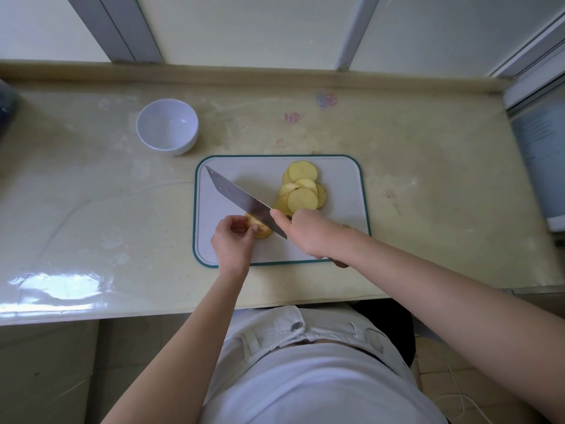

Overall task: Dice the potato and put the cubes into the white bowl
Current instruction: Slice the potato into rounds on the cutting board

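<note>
A white cutting board [342, 179] with a teal rim lies in the middle of the counter. Several round yellow potato slices [302, 188] overlap in a pile on its far right part. My left hand [234, 240] holds the remaining potato end [262, 230] down near the board's front left with curled fingertips. My right hand [308, 231] grips the handle of a cleaver [241, 198], forefinger lying along the blade, which runs diagonally just right of the potato end. A white bowl [167, 127], empty, stands on the counter beyond the board's left corner.
The beige counter [91, 194] has a raised back ledge under a window frame. A dark object [7, 105] sits at the far left edge. A pale blue appliance [544, 166] stands past the counter's right end. The counter's front edge runs close to my body.
</note>
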### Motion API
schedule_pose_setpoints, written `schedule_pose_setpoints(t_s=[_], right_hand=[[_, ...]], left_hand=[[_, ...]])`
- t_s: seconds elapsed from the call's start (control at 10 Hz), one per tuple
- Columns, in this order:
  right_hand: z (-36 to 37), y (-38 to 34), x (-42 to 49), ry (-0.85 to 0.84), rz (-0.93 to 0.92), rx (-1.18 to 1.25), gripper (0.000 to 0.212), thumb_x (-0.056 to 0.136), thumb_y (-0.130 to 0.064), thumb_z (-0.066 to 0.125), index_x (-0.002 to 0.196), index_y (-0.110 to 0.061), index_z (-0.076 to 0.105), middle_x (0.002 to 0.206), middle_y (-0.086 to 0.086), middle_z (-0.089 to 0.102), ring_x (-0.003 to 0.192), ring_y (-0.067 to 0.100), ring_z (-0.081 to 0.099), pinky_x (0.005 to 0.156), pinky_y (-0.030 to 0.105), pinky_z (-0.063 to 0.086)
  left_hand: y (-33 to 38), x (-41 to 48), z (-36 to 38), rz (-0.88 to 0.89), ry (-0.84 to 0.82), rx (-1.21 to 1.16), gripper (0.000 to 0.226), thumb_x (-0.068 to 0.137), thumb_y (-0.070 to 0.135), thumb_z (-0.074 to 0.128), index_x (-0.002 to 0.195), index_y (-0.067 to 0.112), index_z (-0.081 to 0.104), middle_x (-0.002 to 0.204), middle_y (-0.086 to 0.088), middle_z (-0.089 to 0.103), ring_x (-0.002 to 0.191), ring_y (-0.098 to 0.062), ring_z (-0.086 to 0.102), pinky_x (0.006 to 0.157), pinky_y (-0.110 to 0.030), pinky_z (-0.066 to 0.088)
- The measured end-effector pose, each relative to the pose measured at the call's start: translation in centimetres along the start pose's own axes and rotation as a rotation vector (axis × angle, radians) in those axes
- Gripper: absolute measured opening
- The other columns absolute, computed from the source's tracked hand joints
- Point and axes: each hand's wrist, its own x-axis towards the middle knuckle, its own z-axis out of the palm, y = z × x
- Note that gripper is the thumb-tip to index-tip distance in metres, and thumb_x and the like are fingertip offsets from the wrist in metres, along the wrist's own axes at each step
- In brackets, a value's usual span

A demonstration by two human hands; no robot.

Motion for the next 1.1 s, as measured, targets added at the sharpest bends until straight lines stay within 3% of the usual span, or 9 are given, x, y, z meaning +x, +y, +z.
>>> schedule_pose_setpoints(t_s=[0.1,0.2,0.3,0.4,0.6,0.7,0.9,1.1], right_hand=[[0.5,-0.8,0.5,-0.013,0.043,-0.041,0.038,0.105,-0.022,0.028,0.140,-0.011,0.037,0.068,0.005,0.030,0.064,0.022,0.038,0.048,0.024,0.026],[1.3,-0.9,0.8,0.033,0.051,-0.017,0.054,0.102,-0.010,0.030,0.153,-0.018,0.013,0.068,0.006,0.024,0.065,0.024,0.037,0.048,0.028,0.025],[1.7,-0.1,1.5,0.013,-0.028,-0.006,0.045,0.104,-0.037,0.025,0.096,-0.005,0.055,0.067,0.004,0.037,0.061,0.019,0.041,0.066,0.032,0.035],[1.7,0.5,1.6,0.022,-0.062,0.037,0.053,0.102,-0.048,0.024,0.067,-0.012,0.041,0.066,0.003,0.042,0.059,0.015,0.041,0.071,0.030,0.035],[2.5,0.7,1.8,0.043,-0.105,0.050,0.053,0.101,-0.050,0.026,0.063,-0.015,0.038,0.066,0.003,0.044,0.066,0.023,0.045,0.069,0.030,0.035],[2.9,0.8,2.2,0.045,-0.084,0.076,0.054,0.100,-0.051,0.026,0.063,-0.015,0.039,0.064,0.004,0.045,0.059,0.018,0.043,0.068,0.030,0.035],[4.0,1.3,3.0,0.109,-0.067,0.059,0.061,0.101,-0.049,0.028,0.056,-0.009,0.036,0.055,0.009,0.041,0.061,0.030,0.044,0.059,0.031,0.034],[4.7,1.9,2.9,0.130,-0.073,0.056,0.059,0.100,-0.050,0.030,0.057,-0.010,0.038,0.055,0.007,0.043,0.054,0.026,0.043,0.055,0.030,0.032]], left_hand=[[-0.1,-0.1,0.0,-0.002,-0.005,-0.011,0.016,0.077,0.009,0.074,0.090,0.009,0.065,0.086,-0.004,0.067,0.073,-0.010,0.061,0.070,-0.015,0.047],[0.0,-0.1,0.0,-0.001,-0.003,-0.011,0.016,0.076,0.009,0.073,0.090,0.009,0.065,0.086,-0.004,0.068,0.074,-0.012,0.062,0.072,-0.019,0.048],[0.1,0.0,0.0,0.005,-0.006,0.002,0.015,0.077,0.007,0.073,0.090,0.009,0.065,0.085,-0.003,0.067,0.073,-0.011,0.061,0.070,-0.014,0.047],[0.1,0.0,0.0,0.005,-0.009,0.006,0.015,0.077,0.007,0.072,0.090,0.009,0.065,0.085,-0.003,0.067,0.071,-0.009,0.060,0.067,-0.009,0.044],[-0.1,0.1,0.0,0.011,-0.011,0.008,0.016,0.076,0.008,0.073,0.089,0.009,0.065,0.085,-0.004,0.068,0.071,-0.008,0.060,0.072,-0.020,0.049],[-0.1,0.1,-0.1,0.011,-0.012,0.010,0.016,0.076,0.008,0.073,0.090,0.008,0.065,0.086,-0.003,0.068,0.070,-0.005,0.059,0.072,-0.019,0.048],[-0.1,0.2,-0.2,0.025,-0.015,0.015,0.016,0.076,0.008,0.074,0.090,0.008,0.066,0.086,-0.003,0.068,0.071,-0.008,0.060,0.071,-0.017,0.048],[-0.3,0.1,-0.2,0.036,-0.023,0.011,0.016,0.077,0.009,0.074,0.090,0.009,0.065,0.085,-0.003,0.067,0.071,-0.006,0.060,0.069,-0.013,0.047]])
